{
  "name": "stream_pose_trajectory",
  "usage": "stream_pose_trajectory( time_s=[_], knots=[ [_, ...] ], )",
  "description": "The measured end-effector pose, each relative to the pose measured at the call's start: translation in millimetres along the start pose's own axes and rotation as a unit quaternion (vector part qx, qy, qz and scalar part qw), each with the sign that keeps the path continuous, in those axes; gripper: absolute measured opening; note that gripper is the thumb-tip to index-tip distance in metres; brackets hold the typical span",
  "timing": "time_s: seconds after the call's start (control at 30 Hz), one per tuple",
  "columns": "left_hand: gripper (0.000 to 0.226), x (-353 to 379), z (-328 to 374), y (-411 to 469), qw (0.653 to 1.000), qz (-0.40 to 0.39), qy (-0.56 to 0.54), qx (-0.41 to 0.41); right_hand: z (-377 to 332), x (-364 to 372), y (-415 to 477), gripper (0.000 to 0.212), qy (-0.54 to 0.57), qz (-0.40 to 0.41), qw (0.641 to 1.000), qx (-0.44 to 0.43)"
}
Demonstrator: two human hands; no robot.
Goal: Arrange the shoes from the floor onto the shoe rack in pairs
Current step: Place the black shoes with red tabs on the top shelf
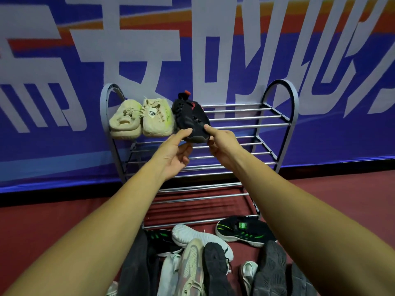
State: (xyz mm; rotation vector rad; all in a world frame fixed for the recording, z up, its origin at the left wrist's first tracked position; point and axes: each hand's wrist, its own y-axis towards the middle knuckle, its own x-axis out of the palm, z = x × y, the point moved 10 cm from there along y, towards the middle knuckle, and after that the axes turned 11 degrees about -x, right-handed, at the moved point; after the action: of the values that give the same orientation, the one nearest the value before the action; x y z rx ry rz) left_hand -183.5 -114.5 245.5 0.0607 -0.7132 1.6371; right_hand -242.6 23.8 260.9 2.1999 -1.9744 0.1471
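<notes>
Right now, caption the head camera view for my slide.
Both hands set a black shoe beside the beige pair on the rack.

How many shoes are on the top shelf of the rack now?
3. Two beige shoes stand at the left end. One black shoe is beside them, with the left hand and right hand on its toe.

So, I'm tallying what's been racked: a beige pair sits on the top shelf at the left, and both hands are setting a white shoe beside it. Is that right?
Not quite: the shoe is black with red accents, not white. The head view shows the left hand and right hand placing it on the top shelf, just right of the beige pair.
</notes>
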Motion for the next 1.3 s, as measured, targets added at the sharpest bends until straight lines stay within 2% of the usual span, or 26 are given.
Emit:
stream_pose_trajectory(
  time_s=[0.2, 0.33, 0.47, 0.63, 0.8, 0.9, 1.0, 1.13, 1.3],
  knots=[
    [0.034, 3.1, -4.2, 12.9, 1.000, 0.019, -0.014, -0.005, 2.6, -0.2, 6.9, 0.020, 0.038, -0.013, 0.999, -0.003],
    [0.034, 0.3, 2.6, 21.3, 1.000, 0.024, -0.008, 0.003, 8.4, 0.1, 12.1, 0.030, 0.069, -0.009, 0.998, -0.010],
    [0.025, 5.4, 5.4, 24.2, 1.000, 0.013, -0.023, 0.005, 8.8, 1.8, 12.7, 0.040, 0.101, -0.002, 0.995, -0.016],
    [0.027, 3.5, 8.9, 27.5, 1.000, 0.026, -0.001, 0.016, 7.3, -2.0, 12.0, 0.035, 0.079, 0.007, 0.997, -0.018],
    [0.024, 0.7, 11.3, 25.6, 0.998, 0.037, 0.042, 0.039, 5.4, -3.6, 12.5, 0.041, 0.046, -0.011, 0.999, -0.021],
    [0.023, -4.2, 13.7, 24.0, 0.994, 0.045, 0.077, 0.056, 4.0, -5.2, 11.1, 0.052, 0.002, -0.036, 0.999, -0.037],
    [0.023, -10.1, 18.1, 21.1, 0.991, 0.056, 0.104, 0.069, 3.6, -6.6, 9.8, 0.051, -0.034, -0.052, 0.997, -0.045],
    [0.021, -8.3, 15.5, 19.4, 0.995, 0.042, 0.073, 0.058, -0.5, -7.0, 6.8, 0.047, -0.043, -0.063, 0.996, -0.053],
    [0.011, -0.9, 10.2, 19.7, 0.998, 0.028, 0.013, 0.051, -1.8, -7.5, 9.1, 0.053, -0.035, -0.050, 0.996, -0.070]
  ],
)
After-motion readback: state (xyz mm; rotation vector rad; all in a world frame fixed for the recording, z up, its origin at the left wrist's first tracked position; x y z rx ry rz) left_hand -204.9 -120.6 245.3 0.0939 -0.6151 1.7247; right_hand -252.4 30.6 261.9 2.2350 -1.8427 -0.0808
